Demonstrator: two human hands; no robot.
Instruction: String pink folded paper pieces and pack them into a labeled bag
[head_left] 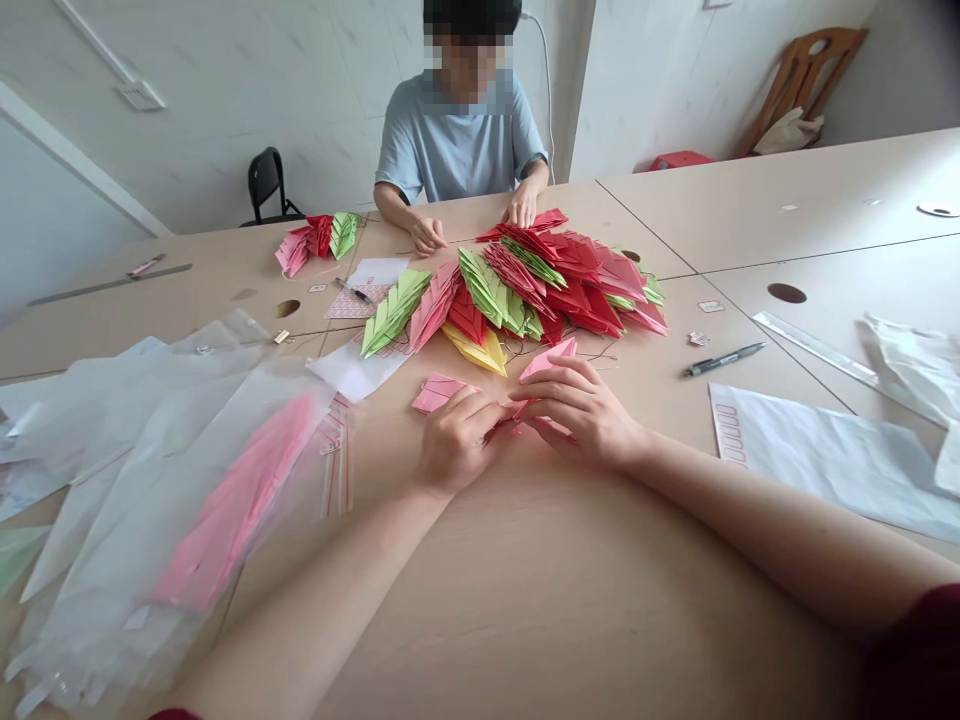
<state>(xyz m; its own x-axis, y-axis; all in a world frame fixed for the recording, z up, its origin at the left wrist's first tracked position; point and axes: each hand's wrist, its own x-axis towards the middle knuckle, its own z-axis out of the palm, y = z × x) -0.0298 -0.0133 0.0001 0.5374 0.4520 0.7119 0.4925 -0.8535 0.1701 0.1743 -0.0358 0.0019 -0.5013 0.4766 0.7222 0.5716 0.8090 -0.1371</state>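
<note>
My left hand and my right hand meet over the table, both with fingers closed on a piece of folded pink paper. Part of that paper stands up above my right fingers; the rest is hidden behind both hands. Beside my left knuckles lies a second flat folded pink paper piece. Just beyond my hands spreads a heap of pleated paper pieces in red, pink and green, with thin dark cords among them. A yellow pleated piece sits at the heap's near edge.
Across the table a person in a blue shirt has one hand on the heap. Clear plastic bags, one holding pink paper, cover the left side. At right lie a pen, a ruler and a white bag.
</note>
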